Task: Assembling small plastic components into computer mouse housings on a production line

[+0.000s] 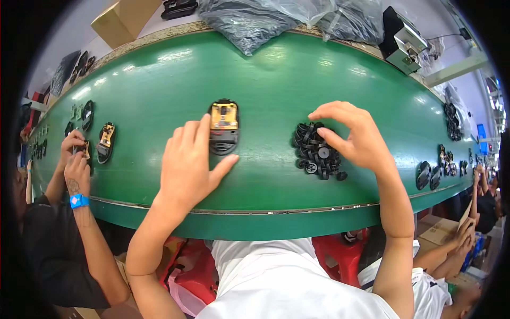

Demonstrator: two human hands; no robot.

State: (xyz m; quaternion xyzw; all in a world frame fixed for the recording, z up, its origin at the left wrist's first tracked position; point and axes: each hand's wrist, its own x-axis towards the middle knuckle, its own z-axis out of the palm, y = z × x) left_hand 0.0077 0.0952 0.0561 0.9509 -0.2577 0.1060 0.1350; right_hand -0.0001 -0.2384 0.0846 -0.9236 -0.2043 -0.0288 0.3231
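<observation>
An opened computer mouse base (223, 142) with a yellow circuit board (224, 115) lies on the green work surface in front of me. My left hand (187, 159) is beside it, its fingertips at the left edge of the base and its thumb spread off below the lower right corner. To the right is a pile of small black scroll wheels (323, 153). My right hand (355, 133) hovers at the upper right of that pile, index finger and thumb curved with a gap between them. I see nothing between those fingertips; the other fingers are partly hidden.
On the left, a co-worker's hands (78, 154) work near another mouse base (105, 142). More black mouse shells (423, 175) lie at the right. Plastic bags (249, 24), a cardboard box (125, 24) and a metal device (406, 45) stand along the far edge.
</observation>
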